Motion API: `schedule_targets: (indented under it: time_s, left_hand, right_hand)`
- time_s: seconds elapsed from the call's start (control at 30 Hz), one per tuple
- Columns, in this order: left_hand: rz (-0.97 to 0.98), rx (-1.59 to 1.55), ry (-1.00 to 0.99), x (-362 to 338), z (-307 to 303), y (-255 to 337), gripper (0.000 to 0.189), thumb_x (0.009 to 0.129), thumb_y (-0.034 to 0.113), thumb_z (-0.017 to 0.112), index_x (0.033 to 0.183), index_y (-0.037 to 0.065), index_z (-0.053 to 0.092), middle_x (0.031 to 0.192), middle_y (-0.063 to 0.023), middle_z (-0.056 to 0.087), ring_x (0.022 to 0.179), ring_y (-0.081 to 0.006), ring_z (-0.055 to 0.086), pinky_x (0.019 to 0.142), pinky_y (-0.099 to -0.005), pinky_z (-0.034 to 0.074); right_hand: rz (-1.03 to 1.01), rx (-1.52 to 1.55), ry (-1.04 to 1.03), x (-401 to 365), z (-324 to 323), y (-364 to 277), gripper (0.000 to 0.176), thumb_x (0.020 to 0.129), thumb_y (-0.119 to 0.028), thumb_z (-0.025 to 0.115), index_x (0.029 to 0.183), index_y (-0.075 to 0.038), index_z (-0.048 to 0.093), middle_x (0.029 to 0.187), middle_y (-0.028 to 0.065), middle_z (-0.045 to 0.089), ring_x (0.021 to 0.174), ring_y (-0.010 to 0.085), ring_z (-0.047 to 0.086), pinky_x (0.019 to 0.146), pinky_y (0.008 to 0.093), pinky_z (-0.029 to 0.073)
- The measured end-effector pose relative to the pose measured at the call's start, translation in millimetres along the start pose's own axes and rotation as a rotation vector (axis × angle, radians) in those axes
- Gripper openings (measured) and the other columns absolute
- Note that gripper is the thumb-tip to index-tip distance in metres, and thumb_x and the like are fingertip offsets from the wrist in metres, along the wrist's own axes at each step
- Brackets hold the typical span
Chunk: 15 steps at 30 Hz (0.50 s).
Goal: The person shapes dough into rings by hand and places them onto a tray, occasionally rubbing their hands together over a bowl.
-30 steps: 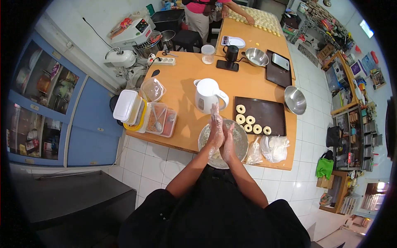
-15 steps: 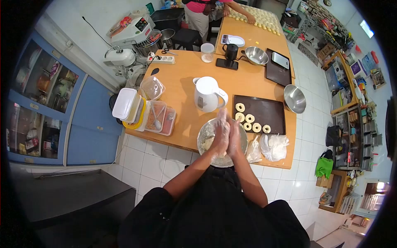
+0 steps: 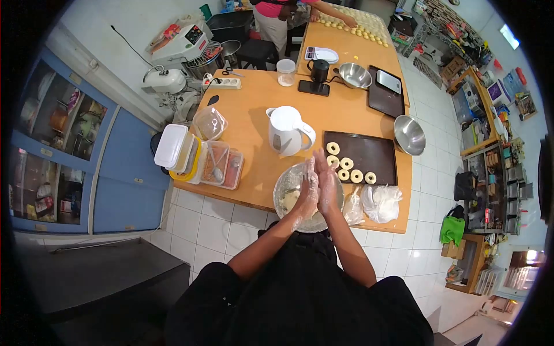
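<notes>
My left hand [image 3: 309, 193] and my right hand [image 3: 328, 187] are raised over a metal bowl [image 3: 280, 199], palms facing and close together, fingers stretched out. White flour coats both. I cannot see anything held between them. Pale dough [image 3: 291, 200] lies in the floury bowl, partly hidden by my left hand. Beyond the bowl stands a white electric kettle [image 3: 285, 128]. A dark baking tray [image 3: 369, 153] to the right carries several dough rings [image 3: 346, 163] along its left and near sides.
Plastic bags [image 3: 382, 203] lie right of the bowl. Food containers [image 3: 216, 164] stand at the left edge of the wooden table [image 3: 248, 121]. An empty steel bowl [image 3: 410, 135] is at the right edge. At the far table, another person's hand [image 3: 350, 22] is near many dough pieces.
My right hand has slid forward along my left, and my left has drawn back a little. More of the dough shows. The view has shifted slightly.
</notes>
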State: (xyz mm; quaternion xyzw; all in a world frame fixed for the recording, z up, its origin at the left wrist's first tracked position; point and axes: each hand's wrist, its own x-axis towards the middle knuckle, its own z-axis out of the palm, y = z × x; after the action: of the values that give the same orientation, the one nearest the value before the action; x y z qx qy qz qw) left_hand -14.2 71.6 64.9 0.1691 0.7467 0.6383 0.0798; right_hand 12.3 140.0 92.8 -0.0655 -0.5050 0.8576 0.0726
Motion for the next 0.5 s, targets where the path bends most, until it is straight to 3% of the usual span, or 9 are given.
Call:
schedule_targets:
  time_s: [0.07,0.13,0.2,0.23,0.33,0.37,0.43,0.5]
  left_hand:
    - [0.015,-0.177,-0.005,-3,-1,5,0.077,0.095,0.061,0.017,0.15,0.01,0.001,0.156,-0.0131,-0.002,0.144,-0.0285,-0.004,0.114,-0.0414,0.0]
    - [0.01,-0.477,0.007,-2,-20,66,0.079,0.094,0.062,0.021,0.15,0.011,-0.002,0.156,-0.0093,-0.002,0.143,-0.0258,-0.005,0.115,-0.0402,0.001]
    - [0.082,-0.119,0.04,15,-28,43,0.08,0.094,0.063,0.022,0.15,0.011,-0.004,0.156,-0.0094,-0.002,0.143,-0.0264,-0.005,0.115,-0.0407,0.002]
    - [0.103,0.144,0.077,14,-30,52,0.073,0.097,0.056,0.014,0.149,0.008,0.001,0.156,-0.0142,-0.001,0.143,-0.0321,-0.004,0.114,-0.0433,0.001]
    - [0.05,0.015,0.0,4,-9,0,0.073,0.096,0.057,0.013,0.149,0.009,0.0,0.156,-0.014,-0.003,0.143,-0.0325,-0.005,0.114,-0.0447,0.001]
    - [0.0,-0.002,-0.044,-4,2,-19,0.072,0.096,0.057,0.012,0.15,0.011,0.0,0.156,-0.0151,-0.004,0.143,-0.034,-0.006,0.113,-0.0492,0.0]
    - [0.019,0.031,-0.023,-1,-3,-2,0.071,0.096,0.057,0.012,0.15,0.011,0.0,0.156,-0.0153,-0.004,0.143,-0.0342,-0.006,0.113,-0.0503,0.0]
    - [0.021,0.061,0.006,-2,-13,26,0.071,0.096,0.057,0.012,0.15,0.012,0.0,0.156,-0.0155,-0.004,0.143,-0.0345,-0.006,0.112,-0.0515,0.0]
  right_hand:
    - [0.104,0.013,-0.007,-11,1,15,0.075,0.096,-0.058,0.011,0.148,-0.004,0.016,0.154,0.0109,0.017,0.141,0.0252,0.018,0.116,0.0363,0.013]
    - [0.214,0.066,-0.02,-19,-3,43,0.075,0.096,-0.058,0.011,0.148,-0.003,0.016,0.154,0.0105,0.018,0.141,0.0244,0.018,0.115,0.0358,0.013]
    - [0.254,0.246,-0.024,-21,11,28,0.078,0.095,-0.06,0.011,0.147,-0.002,0.016,0.154,0.0118,0.017,0.141,0.0236,0.017,0.115,0.0355,0.012]
    - [0.222,0.28,-0.054,-16,14,16,0.079,0.095,-0.061,0.011,0.147,-0.003,0.016,0.154,0.0121,0.016,0.141,0.0236,0.017,0.115,0.0355,0.012]
    - [0.093,0.258,-0.039,0,18,-15,0.081,0.094,-0.063,0.013,0.148,-0.003,0.013,0.154,0.0127,0.016,0.141,0.0243,0.018,0.115,0.0357,0.015]
    - [0.09,0.254,-0.02,5,14,-19,0.08,0.094,-0.063,0.014,0.148,-0.004,0.013,0.154,0.0128,0.016,0.141,0.0244,0.018,0.115,0.0357,0.016]
    - [0.089,0.227,-0.006,8,4,-8,0.078,0.095,-0.061,0.015,0.148,-0.004,0.013,0.153,0.0122,0.018,0.14,0.0239,0.021,0.114,0.0355,0.017]
    - [0.272,0.292,0.034,-2,-3,19,0.076,0.096,-0.06,0.016,0.148,-0.004,0.015,0.152,0.0118,0.021,0.139,0.0234,0.022,0.114,0.0355,0.018]
